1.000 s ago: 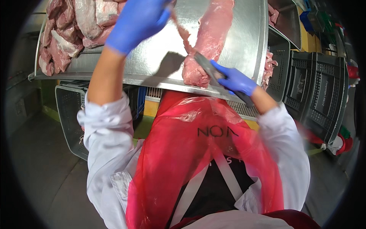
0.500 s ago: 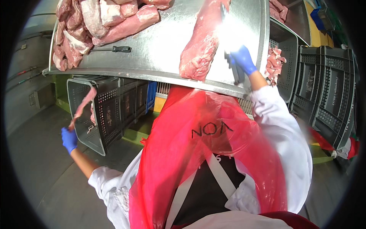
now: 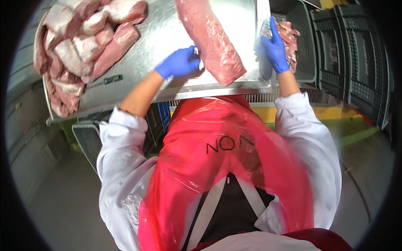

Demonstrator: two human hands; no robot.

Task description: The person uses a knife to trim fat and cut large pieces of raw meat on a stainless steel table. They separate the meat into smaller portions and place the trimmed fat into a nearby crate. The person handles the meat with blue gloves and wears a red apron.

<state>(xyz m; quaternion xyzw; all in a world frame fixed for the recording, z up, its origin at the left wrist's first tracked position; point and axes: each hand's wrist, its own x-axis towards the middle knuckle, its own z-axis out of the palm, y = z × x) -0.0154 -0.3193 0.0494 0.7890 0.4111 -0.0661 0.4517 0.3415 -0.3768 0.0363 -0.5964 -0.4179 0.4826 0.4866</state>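
A long pale-pink loin of meat (image 3: 213,46) lies lengthwise on the metal worktop (image 3: 167,88), its near end by the front edge. Beside the loin's left side is my blue-gloved left hand (image 3: 179,62), fingers bent and somewhat apart, fingertips at or very close to the meat. I see nothing held in it. Over the worktop's right rim, my blue-gloved right hand (image 3: 275,50) is closed round a knife whose bright blade (image 3: 263,14) points away from me; glare and blur hide most of its handle.
Several meat pieces (image 3: 69,50) are heaped at the left, with a dark-handled tool (image 3: 113,78) beside them. Right of the worktop, a grey crate (image 3: 307,46) holds meat trimmings (image 3: 291,42). More grey crates (image 3: 347,54) stand farther right; another crate (image 3: 86,138) is below left.
My left hand has come from the lower-left crate up to the loin, and the meat strip has left it. My right hand has moved off the loin's right side to the worktop's rim.
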